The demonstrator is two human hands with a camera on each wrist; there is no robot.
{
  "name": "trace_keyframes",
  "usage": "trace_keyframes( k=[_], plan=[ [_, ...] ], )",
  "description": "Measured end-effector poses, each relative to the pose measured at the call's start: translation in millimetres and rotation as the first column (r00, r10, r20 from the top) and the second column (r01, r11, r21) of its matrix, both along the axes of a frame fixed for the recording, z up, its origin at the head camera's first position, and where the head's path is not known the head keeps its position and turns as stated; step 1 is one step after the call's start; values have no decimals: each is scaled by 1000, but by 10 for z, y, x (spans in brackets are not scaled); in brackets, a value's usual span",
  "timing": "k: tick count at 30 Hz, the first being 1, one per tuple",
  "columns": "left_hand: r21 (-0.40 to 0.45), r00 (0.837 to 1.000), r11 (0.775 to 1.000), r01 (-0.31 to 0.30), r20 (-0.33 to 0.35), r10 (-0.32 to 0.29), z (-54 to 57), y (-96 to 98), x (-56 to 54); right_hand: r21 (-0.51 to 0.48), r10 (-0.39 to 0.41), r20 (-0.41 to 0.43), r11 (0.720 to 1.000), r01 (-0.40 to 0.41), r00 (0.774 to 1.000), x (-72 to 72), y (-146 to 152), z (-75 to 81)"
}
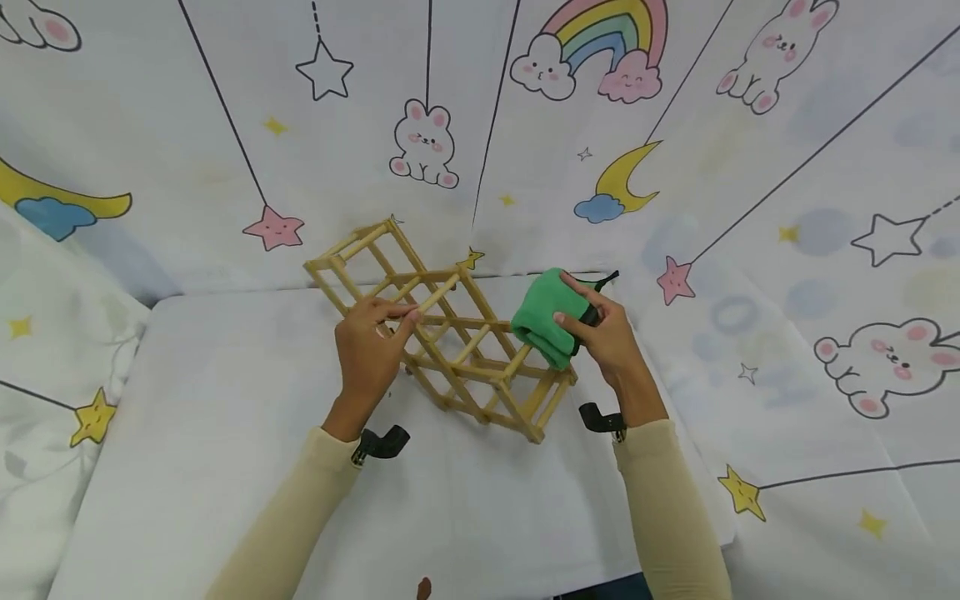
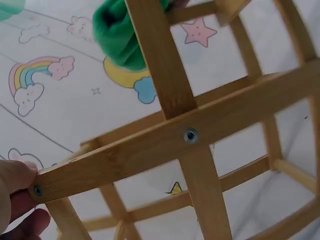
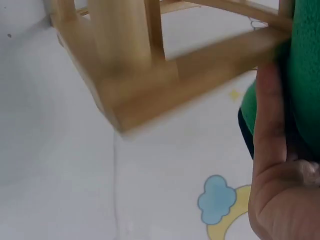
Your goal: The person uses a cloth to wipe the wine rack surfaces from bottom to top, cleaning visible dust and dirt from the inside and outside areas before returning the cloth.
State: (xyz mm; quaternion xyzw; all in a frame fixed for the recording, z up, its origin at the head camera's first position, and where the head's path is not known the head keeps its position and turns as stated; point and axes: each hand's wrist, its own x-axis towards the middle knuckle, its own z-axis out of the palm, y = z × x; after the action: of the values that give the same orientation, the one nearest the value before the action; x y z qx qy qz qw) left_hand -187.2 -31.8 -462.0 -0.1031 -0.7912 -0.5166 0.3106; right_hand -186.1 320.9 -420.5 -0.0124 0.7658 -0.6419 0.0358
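Note:
A lattice-like wooden rack point(image 1: 471, 346) of slats and round rods stands tilted across the white surface, lower at its right end. My left hand point(image 1: 369, 350) pinches the rack's near left corner between thumb and fingers. In the left wrist view those fingers point(image 2: 17, 175) sit at the end of a slat point(image 2: 130, 157) with a metal bolt. My right hand point(image 1: 611, 342) grips a folded green cloth point(image 1: 551, 308) with black trim and a thin black cord. This cloth overlaps the rack's right end; in the right wrist view, the cloth point(image 3: 307, 75) lies beside a rack corner point(image 3: 145, 105).
A white-covered table point(image 1: 225, 467) lies beneath the rack. White fabric printed with rabbits, stars and a rainbow point(image 1: 611, 37) hangs behind and at both sides. Black wrist mounts point(image 1: 384, 442) jut inward from both wrists. Something dark point(image 1: 607, 588) shows at the table's front edge.

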Motion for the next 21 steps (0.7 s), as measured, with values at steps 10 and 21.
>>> trace_keyframes(
  k=[10, 21],
  plan=[
    [-32, 995, 998, 57, 88, -54, 72, -310, -171, 38, 377, 12, 925, -377, 926, 374, -297, 74],
    [-188, 957, 951, 245, 203, -207, 321, -332, 823, -83, 266, -197, 955, -286, 944, -501, -796, 227]
  ],
)
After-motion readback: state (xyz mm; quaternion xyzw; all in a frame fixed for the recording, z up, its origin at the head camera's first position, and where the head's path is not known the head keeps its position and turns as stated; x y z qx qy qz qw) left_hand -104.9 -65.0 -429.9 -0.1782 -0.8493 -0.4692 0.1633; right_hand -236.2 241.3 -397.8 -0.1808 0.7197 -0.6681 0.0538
